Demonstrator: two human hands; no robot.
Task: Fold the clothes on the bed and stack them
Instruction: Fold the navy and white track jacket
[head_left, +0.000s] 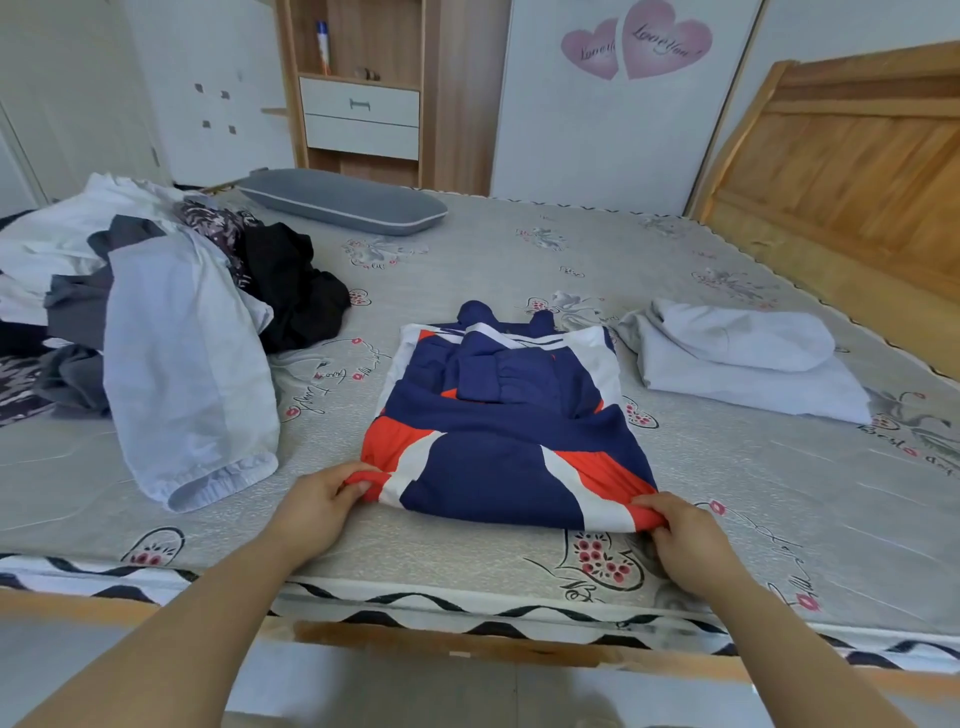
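Clothes lie in three groups on the bed (519, 249), seen from the single head camera: one navy, red and white garment (498, 431) spread partly folded at the near middle, one folded pale garment (737, 358) to its right and apart from it, and one loose heap (145, 291) at the left. In the heap, separate pieces are hard to count, but a pale lilac garment (182, 374) drapes over the front, a black one (291, 291) sits at its right edge, and white, grey and dark patterned cloth show behind. Two hands are in view. The left hand (317, 506) pinches the near left corner of the navy, red and white garment, fingers curled round the red hem. The right hand (685, 535) pinches the near right corner in the same way. One grey pillow (343, 200) lies at the far side of the bed. The sheet carries flower prints and cursive script too small to read. On the white wall panel behind, two pink heart stickers (639, 44) overlap, and the larger reads "Love You". One wooden headboard (841, 156) stands at the right. A wooden shelf unit (363, 93) with two white drawers holds one upright spray can (323, 47), its label unreadable.
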